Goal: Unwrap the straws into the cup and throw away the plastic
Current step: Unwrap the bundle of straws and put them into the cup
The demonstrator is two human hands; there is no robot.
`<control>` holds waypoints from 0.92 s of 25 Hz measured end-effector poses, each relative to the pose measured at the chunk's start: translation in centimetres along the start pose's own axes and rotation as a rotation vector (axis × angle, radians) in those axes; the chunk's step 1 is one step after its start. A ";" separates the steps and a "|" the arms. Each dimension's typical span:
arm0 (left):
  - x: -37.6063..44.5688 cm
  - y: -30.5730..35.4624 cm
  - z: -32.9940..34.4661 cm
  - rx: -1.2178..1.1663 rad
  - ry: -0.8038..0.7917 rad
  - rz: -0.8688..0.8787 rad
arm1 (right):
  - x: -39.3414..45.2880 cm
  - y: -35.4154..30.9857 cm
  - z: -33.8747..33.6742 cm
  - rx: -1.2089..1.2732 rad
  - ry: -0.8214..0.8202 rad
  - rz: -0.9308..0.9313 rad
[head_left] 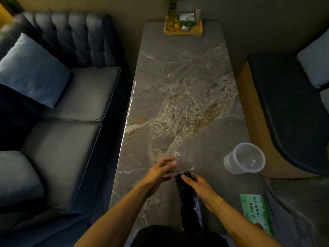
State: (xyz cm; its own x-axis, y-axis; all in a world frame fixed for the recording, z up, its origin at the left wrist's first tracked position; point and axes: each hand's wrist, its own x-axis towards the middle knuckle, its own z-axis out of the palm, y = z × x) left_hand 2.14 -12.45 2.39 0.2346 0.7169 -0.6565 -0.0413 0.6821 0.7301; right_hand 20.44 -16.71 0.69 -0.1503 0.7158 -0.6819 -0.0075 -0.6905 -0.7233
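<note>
A bundle of black straws (189, 202) in clear plastic lies lengthwise near the front edge of the marble table (178, 97). My right hand (201, 188) grips the bundle near its far end. My left hand (161, 172) pinches the loose clear plastic wrap (185, 160) that stretches up from the bundle's far end. A clear plastic cup (244, 158) stands upright and apart from both hands at the table's right edge; it holds no straws.
A green printed card (256, 213) lies at the front right of the table. A wooden tray (183, 28) with a plant and small items sits at the far end. A dark sofa (58, 107) runs along the left, a dark seat (288, 107) on the right.
</note>
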 end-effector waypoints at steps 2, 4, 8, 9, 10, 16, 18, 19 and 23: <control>-0.3 -1.0 0.1 -0.002 -0.007 -0.013 | 0.1 -0.2 0.2 -0.014 -0.007 0.012; -0.4 -1.2 0.4 -0.103 -0.048 -0.021 | 0.1 -0.3 0.3 -0.011 -0.010 0.018; -0.5 -1.1 0.9 -0.231 -0.102 -0.031 | 0.1 -0.6 0.3 -0.003 0.013 0.017; -0.5 -1.1 0.9 -0.231 -0.096 -0.030 | 0.1 -0.7 0.3 -0.007 0.013 0.021; -0.4 -1.1 0.9 -0.211 -0.080 -0.019 | 0.0 -0.8 0.3 -0.015 0.013 0.026; -0.1 -0.8 1.0 -0.063 0.097 0.056 | -1.3 -0.9 1.1 -0.438 0.421 -0.251; 0.1 -0.6 1.0 -0.072 0.111 0.062 | -2.0 -1.2 1.6 -0.678 0.487 -0.440; 0.1 -0.5 1.0 -0.076 0.106 0.066 | -2.3 -1.5 1.9 -0.775 0.451 -0.449; 0.2 -0.3 1.1 -0.039 0.107 0.089 | -2.2 -2.3 3.3 -0.928 0.458 -0.345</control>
State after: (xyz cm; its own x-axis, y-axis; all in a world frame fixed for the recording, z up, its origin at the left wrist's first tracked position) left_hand 3.22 -12.70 2.23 0.1237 0.7848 -0.6073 -0.0960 0.6185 0.7799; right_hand 17.57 -17.06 4.21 0.1007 0.9594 -0.2634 0.7994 -0.2356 -0.5527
